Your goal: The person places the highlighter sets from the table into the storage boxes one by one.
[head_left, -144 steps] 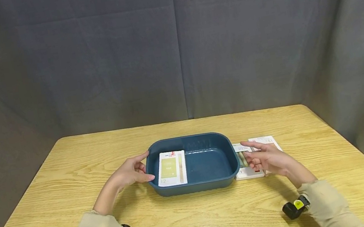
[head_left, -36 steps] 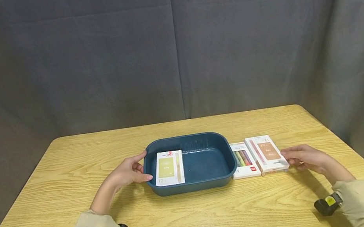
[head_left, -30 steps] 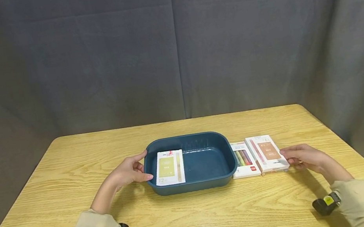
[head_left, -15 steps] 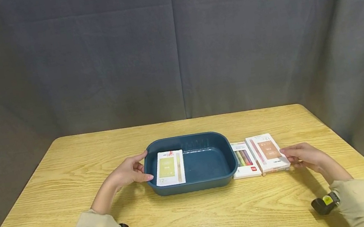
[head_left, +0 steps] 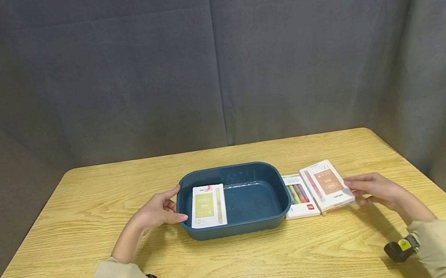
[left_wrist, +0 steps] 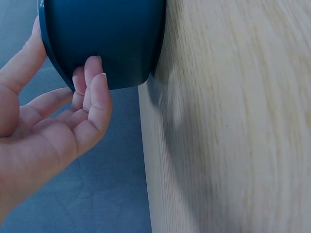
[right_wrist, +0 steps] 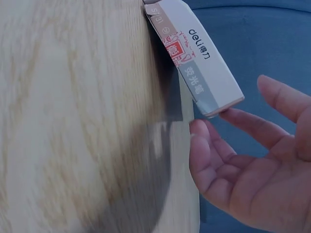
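Observation:
My left hand [head_left: 160, 209] holds the left end of a dark blue plastic basin [head_left: 240, 228], thumb and finger at its rim. In the left wrist view the other fingers curl beside its outer wall. A white highlighter box with a green panel [head_left: 204, 205] leans inside the basin's left end. Right of the basin, a white highlighter box with an orange-brown panel [head_left: 328, 182] tilts, its right edge raised off the table. My right hand [head_left: 378, 192] is at that edge. In the right wrist view, a finger [right_wrist: 243, 121] touches the box's underside and the thumb [right_wrist: 282, 94] stands apart.
A flatter white box with a window showing colored pens [head_left: 299, 195] lies between the basin and the tilted box. All of these are on a light wooden table [head_left: 227, 274]. Grey curtains [head_left: 151, 72] stand behind and along both sides.
My right hand has moved right from over the boxes to the far box's right edge. That box has gone from flat to tilted. My left hand has stayed on the basin.

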A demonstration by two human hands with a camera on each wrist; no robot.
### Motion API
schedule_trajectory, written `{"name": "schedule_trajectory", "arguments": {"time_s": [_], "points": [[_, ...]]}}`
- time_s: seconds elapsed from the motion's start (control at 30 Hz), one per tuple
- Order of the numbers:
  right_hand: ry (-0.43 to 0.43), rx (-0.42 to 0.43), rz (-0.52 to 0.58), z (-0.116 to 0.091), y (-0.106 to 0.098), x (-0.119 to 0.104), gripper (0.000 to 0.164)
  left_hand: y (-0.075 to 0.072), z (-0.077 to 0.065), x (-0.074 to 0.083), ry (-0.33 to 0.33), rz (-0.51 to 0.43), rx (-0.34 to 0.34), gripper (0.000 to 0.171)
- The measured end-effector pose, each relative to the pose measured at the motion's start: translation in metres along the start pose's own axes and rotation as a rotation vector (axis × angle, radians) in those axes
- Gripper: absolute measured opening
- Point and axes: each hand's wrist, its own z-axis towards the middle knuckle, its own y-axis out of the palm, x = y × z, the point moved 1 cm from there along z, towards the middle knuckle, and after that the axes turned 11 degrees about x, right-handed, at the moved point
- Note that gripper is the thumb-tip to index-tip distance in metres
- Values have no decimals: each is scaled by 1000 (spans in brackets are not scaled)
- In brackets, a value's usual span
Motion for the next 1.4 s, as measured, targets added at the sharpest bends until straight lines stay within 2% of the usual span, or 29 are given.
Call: {"name": "schedule_trajectory", "arguments": {"time_s": [0.47, 0.8, 1.17, 1.4], "points": [[-45, -94, 27, -7, -2, -4, 61, 1, 0, 0, -6, 11, 11, 87], [-98, -249, 172, -7, -3, 0, 66, 0, 1, -1, -1, 23, 10, 87], [-76, -222, 344, -6, -6, 9, 36, 1, 2, -3, -22, 7, 15, 88], [-79, -244, 434, -7, -3, 10, 37, 1, 1, -5, -19, -9, 9, 88]]}}
